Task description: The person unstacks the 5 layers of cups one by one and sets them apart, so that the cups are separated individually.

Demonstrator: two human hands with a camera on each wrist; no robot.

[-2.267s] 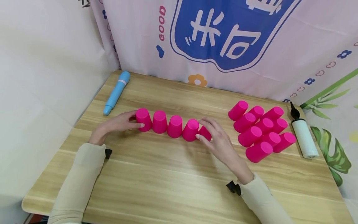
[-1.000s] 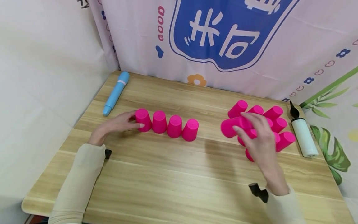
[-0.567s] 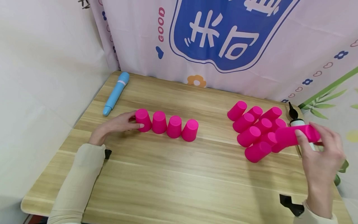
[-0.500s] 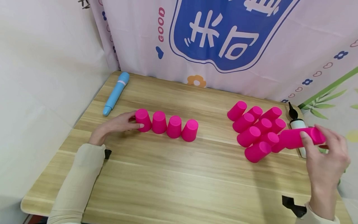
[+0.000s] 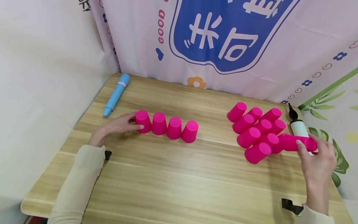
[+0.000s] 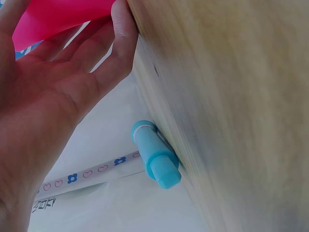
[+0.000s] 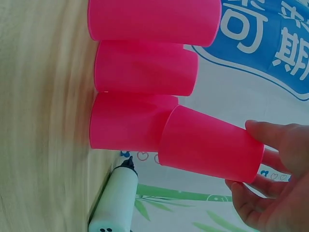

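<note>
Four pink cups (image 5: 174, 127) stand upside down in a row at the table's left middle. My left hand (image 5: 137, 121) rests against the leftmost cup (image 5: 143, 120) with fairly straight fingers; the left wrist view shows that cup (image 6: 58, 19) at my fingertips (image 6: 120, 24). On the right, several pink cups (image 5: 255, 132) stand upside down in a tight cluster. My right hand (image 5: 310, 148) grips one more pink cup (image 5: 295, 143), tipped on its side, low at the cluster's right end. In the right wrist view this held cup (image 7: 207, 145) touches the nearest cluster cup (image 7: 130, 121).
A light blue tube (image 5: 116, 93) lies at the table's back left, also shown as the blue tube (image 6: 154, 162) by the edge. A white pump bottle (image 5: 297, 128) lies right behind the held cup. A printed cloth hangs behind the wooden table (image 5: 173, 180).
My right hand carried the row's fifth cup across to the right. In the last half second it lowered the cup leftward to the cluster's right end. My left hand stayed still.
</note>
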